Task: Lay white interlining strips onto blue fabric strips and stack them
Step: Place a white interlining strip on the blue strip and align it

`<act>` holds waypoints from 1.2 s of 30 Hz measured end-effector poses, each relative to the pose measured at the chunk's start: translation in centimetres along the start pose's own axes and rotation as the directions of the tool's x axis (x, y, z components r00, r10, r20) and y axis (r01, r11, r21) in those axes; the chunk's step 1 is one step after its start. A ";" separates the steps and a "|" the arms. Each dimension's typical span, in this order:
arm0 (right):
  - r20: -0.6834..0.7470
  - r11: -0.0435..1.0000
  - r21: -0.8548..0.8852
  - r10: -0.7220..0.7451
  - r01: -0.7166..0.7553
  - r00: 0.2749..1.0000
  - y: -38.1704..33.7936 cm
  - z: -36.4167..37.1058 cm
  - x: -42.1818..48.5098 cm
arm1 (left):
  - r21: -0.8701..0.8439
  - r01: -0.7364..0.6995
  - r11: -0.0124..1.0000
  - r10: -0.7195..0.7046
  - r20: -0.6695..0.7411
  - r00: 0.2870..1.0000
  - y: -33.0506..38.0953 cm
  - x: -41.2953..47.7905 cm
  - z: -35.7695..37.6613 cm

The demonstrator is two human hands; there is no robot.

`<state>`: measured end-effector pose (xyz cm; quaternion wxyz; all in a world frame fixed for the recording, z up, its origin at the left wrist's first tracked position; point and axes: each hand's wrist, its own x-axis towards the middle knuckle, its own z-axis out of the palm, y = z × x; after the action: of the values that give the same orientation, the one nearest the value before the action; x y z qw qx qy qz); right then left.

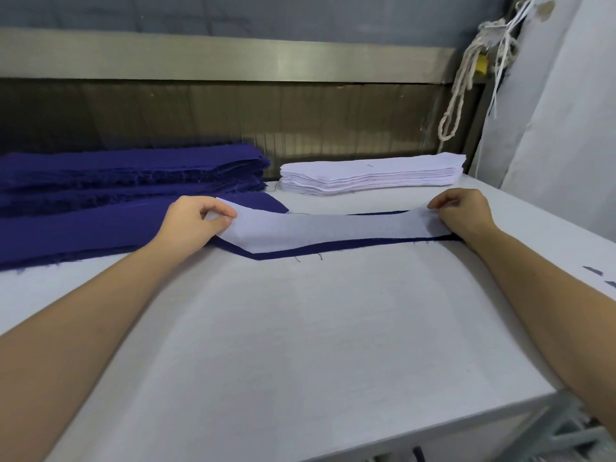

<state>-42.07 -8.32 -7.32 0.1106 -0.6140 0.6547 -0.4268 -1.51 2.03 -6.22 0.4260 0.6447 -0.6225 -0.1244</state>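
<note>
A white interlining strip lies stretched across a blue fabric strip, whose dark edge shows along the near side and at the far right. My left hand pinches the strip's left end between thumb and fingers. My right hand pinches its right end with curled fingers. A pile of blue fabric strips lies at the back left, with more blue pieces spread in front of it under my left hand. A stack of white interlining strips sits at the back, right of centre.
The white padded table stretches toward me, its right edge running past my right forearm. A metal rail and dark panel close off the back. White cords hang at the back right. Small blue scraps lie at the right edge.
</note>
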 end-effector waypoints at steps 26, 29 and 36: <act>-0.094 0.997 0.023 0.081 -0.079 0.992 -0.6 -0.9 -0.1 | -0.339 0.069 0.938 -0.033 0.111 0.993 0.0 0.0 -1.3; -0.062 0.997 -0.040 0.061 -0.064 0.996 -0.3 -0.8 -0.1 | -0.198 0.076 0.977 -0.046 0.149 0.988 -0.1 -0.1 -1.0; 0.002 0.996 -0.055 0.066 -0.066 0.998 0.0 -0.8 -0.1 | -0.004 0.000 1.000 0.000 0.172 0.985 -0.2 -0.2 -0.6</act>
<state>-42.55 -7.90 -6.86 0.1089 -0.5955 0.6860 -0.4037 -0.99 2.41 -6.06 0.3721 0.6306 -0.6566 -0.1808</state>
